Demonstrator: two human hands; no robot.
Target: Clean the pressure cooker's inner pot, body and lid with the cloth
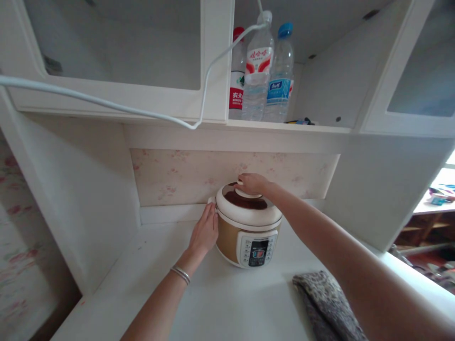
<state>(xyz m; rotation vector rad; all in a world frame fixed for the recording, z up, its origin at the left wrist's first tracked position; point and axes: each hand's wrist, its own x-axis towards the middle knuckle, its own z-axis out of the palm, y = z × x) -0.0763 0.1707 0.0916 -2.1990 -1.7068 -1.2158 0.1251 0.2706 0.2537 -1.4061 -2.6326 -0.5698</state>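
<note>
An electric pressure cooker with a gold body, a white and brown lid and a front control panel stands upright on the white desk top. My right hand is closed around the handle on top of the lid, its fingers partly hiding it. At the cooker's left side, my left hand holds the side handle, fingers together and thumb out of sight. The lid sits on the body.
A folded grey cloth lies on the white desk top at front right. Overhead, three plastic bottles stand on an open shelf. A white cable hangs across the upper left cupboard. White side panels flank the desk.
</note>
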